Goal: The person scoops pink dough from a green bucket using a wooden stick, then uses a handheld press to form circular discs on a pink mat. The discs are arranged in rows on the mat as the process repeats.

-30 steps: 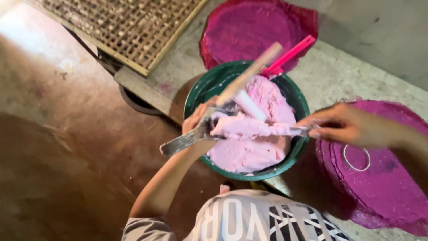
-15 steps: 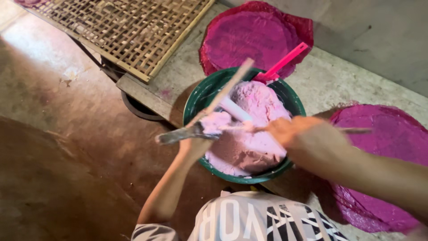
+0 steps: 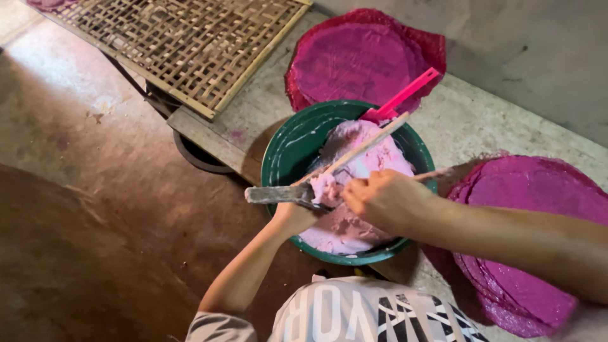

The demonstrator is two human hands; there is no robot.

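Note:
A green basin (image 3: 284, 158) holds a mound of pale pink dough (image 3: 362, 166). My left hand (image 3: 292, 216) reaches up from below and grips a long flat tool (image 3: 273, 193) with a grey blade end; its wooden length (image 3: 370, 142) slants up to the right over the dough. My right hand (image 3: 386, 201) is closed just right of the left one, over the basin, around a thin stick (image 3: 436, 173) smeared with dough. The two hands nearly touch. A pink plastic scoop handle (image 3: 404, 95) sticks out of the basin's far side.
Stacks of round magenta sheets lie behind the basin (image 3: 358, 60) and at the right (image 3: 538, 209) on a concrete ledge (image 3: 481, 120). A woven bamboo rack (image 3: 183, 44) lies at the upper left. A dark round rim (image 3: 196, 161) shows under the ledge, above brown floor (image 3: 95, 190).
My right hand has slid left from the right-hand stack along the thin stick until it sits beside my left hand. The flat tool has stayed over the basin.

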